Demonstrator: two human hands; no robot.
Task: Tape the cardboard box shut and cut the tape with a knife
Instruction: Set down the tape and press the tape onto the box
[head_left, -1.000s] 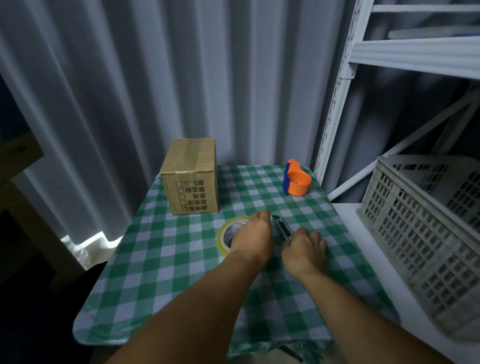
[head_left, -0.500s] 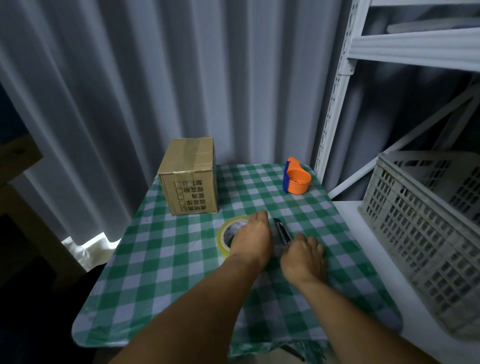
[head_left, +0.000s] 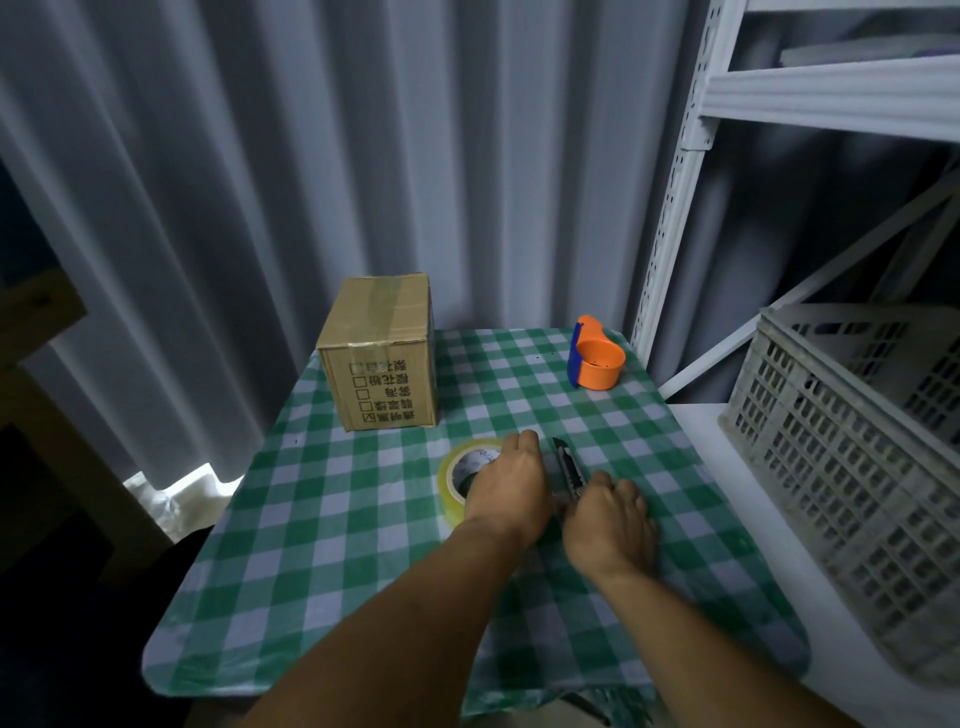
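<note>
Two hands on the counter (head_left: 322, 525): left hand (head_left: 506, 491) draped over the tape roll (head_left: 457, 480), grasp not discernible; right hand (head_left: 610, 522) at the knife (head_left: 567, 467), fingers curled, closure unclear. Knife's long axis runs 11-to-5 o'clock. Cardboard box (head_left: 382, 358) stands well apart at 11 o'clock, nearer the left hand.

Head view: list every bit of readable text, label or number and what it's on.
Cardboard box, front face: a printed column of checkboxes beside rows of upside-down characters, with the lowest box ticked; characters too blurred to quote.
Tape roll, inner core: small printed marks, partly covered by the left hand, too small to read.
Utility knife, orange cup, white crate: no visible text.
</note>
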